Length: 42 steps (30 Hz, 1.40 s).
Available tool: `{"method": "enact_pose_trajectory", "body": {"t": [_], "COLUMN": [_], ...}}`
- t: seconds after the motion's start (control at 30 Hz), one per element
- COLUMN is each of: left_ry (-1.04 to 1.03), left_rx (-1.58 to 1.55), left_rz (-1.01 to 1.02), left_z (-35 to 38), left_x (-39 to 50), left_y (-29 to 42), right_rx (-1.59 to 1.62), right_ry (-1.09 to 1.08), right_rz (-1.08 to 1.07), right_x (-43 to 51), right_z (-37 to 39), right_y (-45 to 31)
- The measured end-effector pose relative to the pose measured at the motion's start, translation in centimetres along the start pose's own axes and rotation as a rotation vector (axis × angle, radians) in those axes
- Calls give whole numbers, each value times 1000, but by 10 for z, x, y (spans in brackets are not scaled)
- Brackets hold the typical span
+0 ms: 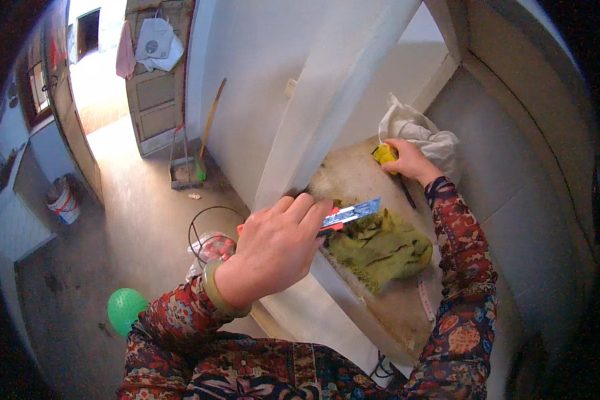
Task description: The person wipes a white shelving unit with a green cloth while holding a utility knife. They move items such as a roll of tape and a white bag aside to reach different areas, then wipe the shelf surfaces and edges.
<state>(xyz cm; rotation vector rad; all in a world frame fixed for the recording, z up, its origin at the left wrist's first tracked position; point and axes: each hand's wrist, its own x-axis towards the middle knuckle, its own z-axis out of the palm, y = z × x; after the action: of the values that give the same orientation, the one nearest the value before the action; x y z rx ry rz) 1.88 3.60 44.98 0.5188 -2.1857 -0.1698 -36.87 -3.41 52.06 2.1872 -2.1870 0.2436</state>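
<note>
My left hand (275, 245), with a pale bangle at its wrist, grips a red-bodied utility knife (352, 212) whose silvery-blue end points right. The knife is over the near part of an olive-green cloth (382, 255), which lies crumpled on a stained ledge (350, 175). At the far end of the ledge, my right hand (414, 161) has its fingers around a yellow and black tape measure (384, 154). Just below that hand lies a thin dark stick-like object (408, 193). Behind it is a bunched white fabric bag (420, 127).
A sloping white beam (330, 105) rises beside the ledge. A pale strip with red marks (426, 300) lies near my right sleeve. On the floor are a green ball (127, 311), a plastic bag with red items (215, 247), a dustpan (184, 172), a broom (212, 120) and a bucket (63, 202).
</note>
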Motion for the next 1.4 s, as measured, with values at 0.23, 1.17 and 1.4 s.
{"method": "enact_pose_trajectory", "body": {"t": [0.23,1.17,1.4], "left_ry": [-3,13,29], "left_rx": [-3,-41,-40], "left_rz": [-22,-9,-13], "left_z": [0,11,10], "left_x": [1,9,7], "left_y": [2,2,0], "right_rx": [1308,282,394], "right_ry": [-148,83,356], "right_rz": [-6,-239,-400], "right_x": [-23,-13,-3], "right_z": [-22,-3,23], "right_y": [-53,-110,-134]}}
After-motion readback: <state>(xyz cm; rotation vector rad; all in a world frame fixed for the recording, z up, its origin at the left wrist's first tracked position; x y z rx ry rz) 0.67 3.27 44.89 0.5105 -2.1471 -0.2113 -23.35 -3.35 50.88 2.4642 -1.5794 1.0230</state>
